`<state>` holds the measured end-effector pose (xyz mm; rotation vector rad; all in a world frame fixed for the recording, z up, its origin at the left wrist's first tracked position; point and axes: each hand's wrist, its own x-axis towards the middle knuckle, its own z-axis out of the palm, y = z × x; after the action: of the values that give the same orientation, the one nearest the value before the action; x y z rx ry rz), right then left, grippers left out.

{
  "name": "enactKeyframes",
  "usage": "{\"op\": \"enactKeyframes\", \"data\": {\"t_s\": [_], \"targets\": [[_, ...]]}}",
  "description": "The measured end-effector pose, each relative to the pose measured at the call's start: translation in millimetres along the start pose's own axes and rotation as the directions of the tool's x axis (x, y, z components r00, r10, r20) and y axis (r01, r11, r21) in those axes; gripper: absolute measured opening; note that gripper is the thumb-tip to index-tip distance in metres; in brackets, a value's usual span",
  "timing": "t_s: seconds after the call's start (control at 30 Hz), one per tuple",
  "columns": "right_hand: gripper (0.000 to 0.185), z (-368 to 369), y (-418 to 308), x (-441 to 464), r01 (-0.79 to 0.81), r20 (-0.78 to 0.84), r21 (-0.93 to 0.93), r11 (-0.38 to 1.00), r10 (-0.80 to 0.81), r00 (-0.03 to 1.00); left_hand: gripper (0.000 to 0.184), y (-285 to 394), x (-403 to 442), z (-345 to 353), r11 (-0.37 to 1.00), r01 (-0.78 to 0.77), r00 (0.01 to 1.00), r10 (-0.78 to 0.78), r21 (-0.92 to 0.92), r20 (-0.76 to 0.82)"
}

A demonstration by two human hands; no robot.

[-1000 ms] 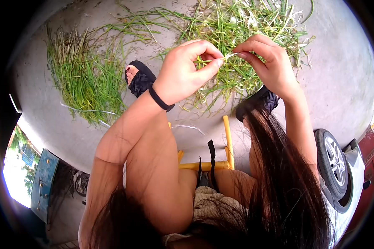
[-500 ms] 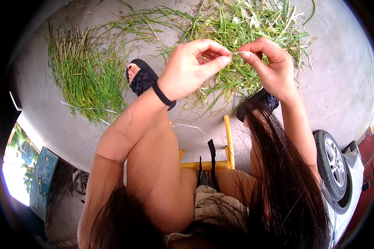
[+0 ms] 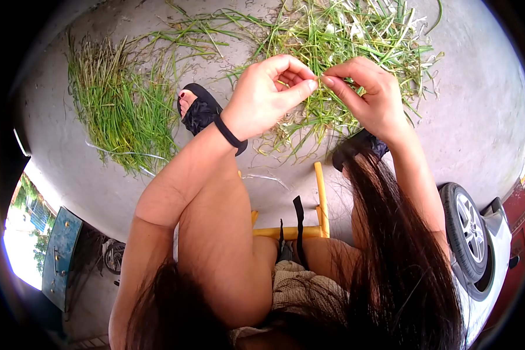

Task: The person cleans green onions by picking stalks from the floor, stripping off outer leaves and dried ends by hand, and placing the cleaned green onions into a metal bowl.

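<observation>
My left hand is closed in a pinch, thumb against forefinger, with a black band round the wrist. Facing it, my right hand pinches too, its fingertips almost touching those of the left. Whatever lies between the fingertips is too thin to make out against the grass behind. Below both hands, a loose heap of long green and pale grass-like stalks spreads over the concrete floor. A second, neater bundle of green stalks lies to the left, its blades mostly side by side.
Black sandals are on my feet, beside the stalks. Yellow bars of a low seat show between my legs. A car wheel stands at the right, and a blue-green panel at the lower left. Long dark hair hangs across the lower view.
My right hand has moved slightly left and down, bringing its fingertips nearer the left hand's. The left fingertips have shifted a little left. The stalks on the floor look the same.
</observation>
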<state>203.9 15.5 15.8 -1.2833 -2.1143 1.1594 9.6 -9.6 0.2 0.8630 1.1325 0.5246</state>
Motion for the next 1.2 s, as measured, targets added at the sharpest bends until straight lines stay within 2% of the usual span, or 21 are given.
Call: {"op": "enactKeyframes", "data": {"t_s": [0.1,0.13,0.2,0.23,0.3,0.37,0.43,0.47,0.53,0.57,0.63,0.73,0.83,0.93,1.03,1.17,1.2], "targets": [[0.011,4,-10,-2,-0.280,0.000,0.128,0.952,0.282,0.959,0.011,7,-2,3,1.000,0.014,1.000,-0.014,0.007,-0.011],[0.011,10,-9,-4,-0.384,0.014,0.342,0.858,0.404,0.915,0.011,10,-2,5,1.000,0.022,1.000,-0.022,0.011,-0.016],[0.013,24,-1,-8,-0.499,0.121,0.698,0.514,0.602,0.789,0.010,12,0,5,0.991,-0.028,0.999,0.032,0.130,-0.022],[0.013,25,1,-7,-0.494,0.109,0.739,0.458,0.642,0.759,0.010,12,1,5,0.980,-0.054,0.998,0.059,0.189,-0.022],[0.014,26,6,-6,-0.471,0.093,0.813,0.344,0.720,0.688,0.009,11,-2,5,0.981,-0.073,0.997,0.076,0.181,-0.009],[0.015,16,30,-7,-0.467,-0.005,0.761,0.450,0.724,0.689,0.009,9,-4,5,0.983,-0.072,0.997,0.074,0.167,-0.010],[0.015,1,33,-7,-0.532,-0.073,0.608,0.589,0.709,0.701,0.010,6,-5,1,0.987,-0.052,0.998,0.057,0.152,-0.033],[0.012,-3,29,-8,-0.512,-0.156,0.522,0.682,0.667,0.729,0.010,5,-5,-1,0.986,-0.062,0.997,0.068,0.155,-0.036],[0.011,-6,26,-9,-0.300,-0.295,0.255,0.919,0.369,0.881,0.010,4,-3,-2,0.984,-0.085,0.995,0.093,0.159,-0.041],[0.012,-8,25,-9,-0.171,-0.326,0.102,0.980,0.195,0.925,0.011,6,-3,-2,0.983,-0.076,0.996,0.083,0.167,-0.036],[0.014,-11,8,-3,-0.029,-0.213,-0.045,0.999,0.019,0.977,0.012,9,-3,1,0.981,-0.058,0.998,0.064,0.184,-0.026],[0.013,-5,0,2,0.148,-0.060,-0.115,0.982,-0.156,0.986,0.011,8,-2,6,0.995,-0.067,0.994,0.073,0.067,-0.081],[0.012,-4,0,2,0.139,-0.001,-0.143,0.980,-0.141,0.990,0.012,3,-1,4,0.995,-0.078,0.995,0.074,-0.063,-0.066],[0.011,0,0,0,0.114,0.016,-0.090,0.989,-0.113,0.993,0.012,0,-1,4,0.994,-0.021,0.999,0.017,-0.106,-0.042],[0.012,-4,16,-2,0.056,-0.021,-0.194,0.979,-0.062,0.998,0.016,7,-4,0,0.992,0.073,0.997,-0.068,-0.104,0.046],[0.010,-12,5,-2,-0.120,-0.091,-0.070,0.990,0.113,0.989,0.015,3,-4,-4,0.994,0.037,0.999,-0.034,-0.101,0.036],[0.010,-11,4,-1,-0.078,-0.094,-0.064,0.995,0.072,0.993,0.015,4,-4,-4,0.993,0.047,0.998,-0.043,-0.105,0.038]]}}
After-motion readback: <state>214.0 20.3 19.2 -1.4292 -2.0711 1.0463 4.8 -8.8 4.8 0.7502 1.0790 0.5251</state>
